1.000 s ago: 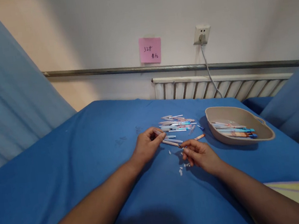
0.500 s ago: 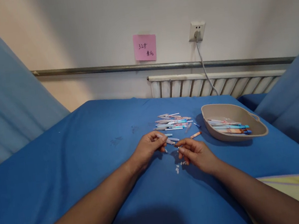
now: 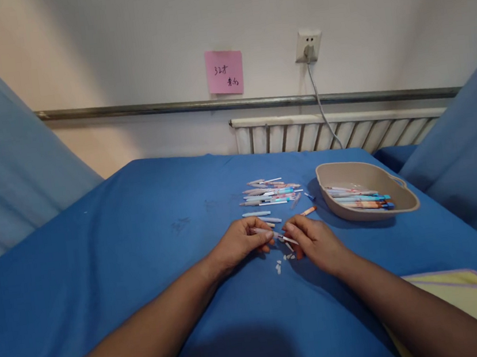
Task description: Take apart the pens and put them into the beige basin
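Observation:
My left hand [image 3: 238, 243] pinches one end of a thin pale pen part [image 3: 266, 232] just above the blue cloth. My right hand [image 3: 312, 238] is closed on its other end, thumb and fingers together, so the two hands almost touch. Small white bits [image 3: 280, 264] lie on the cloth under and just in front of the hands. A pile of pens and pen parts [image 3: 271, 192] lies a little beyond the hands. An orange pen part [image 3: 308, 211] lies loose to the right of the pile.
A beige tray [image 3: 398, 205] with several pens in it stands at the right. The blue-covered table [image 3: 144, 259] reaches back to a wall with a radiator [image 3: 337, 131], a pink note [image 3: 225, 72] and a socket [image 3: 308, 46]. Yellow cloth [image 3: 466, 301] lies at the lower right.
Both hands have drawn closer together and toward me, still gripping the pen part between them. The view has shifted slightly, so the tray and the pile sit further left.

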`<state>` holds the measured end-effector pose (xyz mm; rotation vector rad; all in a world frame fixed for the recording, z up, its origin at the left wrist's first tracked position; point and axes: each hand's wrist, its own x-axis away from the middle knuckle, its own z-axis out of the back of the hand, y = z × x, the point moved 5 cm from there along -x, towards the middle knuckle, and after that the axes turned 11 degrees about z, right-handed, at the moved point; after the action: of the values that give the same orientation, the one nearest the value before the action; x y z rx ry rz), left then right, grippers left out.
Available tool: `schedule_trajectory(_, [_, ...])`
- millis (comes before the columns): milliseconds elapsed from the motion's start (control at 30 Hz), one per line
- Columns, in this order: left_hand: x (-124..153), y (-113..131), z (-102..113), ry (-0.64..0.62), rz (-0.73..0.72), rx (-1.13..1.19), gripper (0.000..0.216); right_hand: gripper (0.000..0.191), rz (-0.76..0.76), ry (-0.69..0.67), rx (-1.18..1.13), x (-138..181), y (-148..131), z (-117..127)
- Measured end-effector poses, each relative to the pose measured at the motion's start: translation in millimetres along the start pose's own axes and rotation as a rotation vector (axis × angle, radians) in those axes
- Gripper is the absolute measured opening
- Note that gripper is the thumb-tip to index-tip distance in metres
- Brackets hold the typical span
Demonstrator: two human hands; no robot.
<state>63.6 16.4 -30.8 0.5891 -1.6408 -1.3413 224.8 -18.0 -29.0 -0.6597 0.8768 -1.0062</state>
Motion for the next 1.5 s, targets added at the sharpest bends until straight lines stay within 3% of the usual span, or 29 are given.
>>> schedule_trajectory(167, [0, 0, -3, 0.024, 0.007, -0.004, 0.030, 0.038, -0.017, 0.140, 0.139, 1, -5, 12])
schedule_trajectory(333, [1, 0, -4, 0.053, 0.032, -0.020, 0.029, 0.040, -0.024, 0.204, 0.077, 4, -5, 16])
schedule_trajectory(600, [4, -1, -8, 0.057, 0.043, -0.107, 0.024, 0.039, -0.010, 0.054, 0.054, 4, -13, 14])
schedule_trajectory(733, [6, -1, -14, 0.038, 0.026, -0.159, 0.024, 0.040, 0.015, -0.037, 0.303, 3, -15, 11])
schedule_trajectory(867, [8, -1, -20, -0.040, 0.027, -0.136, 0.028, 0.023, -0.061, -0.139, 0.456, 3, -5, 5])
schedule_trajectory(1000, [7, -8, -28, -0.156, 0.070, -0.061, 0.031, 0.016, -0.078, -0.136, 0.382, 3, 3, -1])
schedule_trajectory(1167, [6, -14, -33, -0.208, 0.122, -0.086, 0.033, 0.011, -0.026, 0.097, 0.221, 4, -5, 7])
schedule_trajectory(1367, [4, -11, -30, -0.205, 0.151, 0.077, 0.034, 0.032, 0.016, 0.361, -0.240, 4, -18, 18])
schedule_trajectory(1500, [9, -12, -34, -0.350, 0.173, -0.054, 0.031, 0.040, 0.136, 0.315, -0.341, 7, -34, 8])
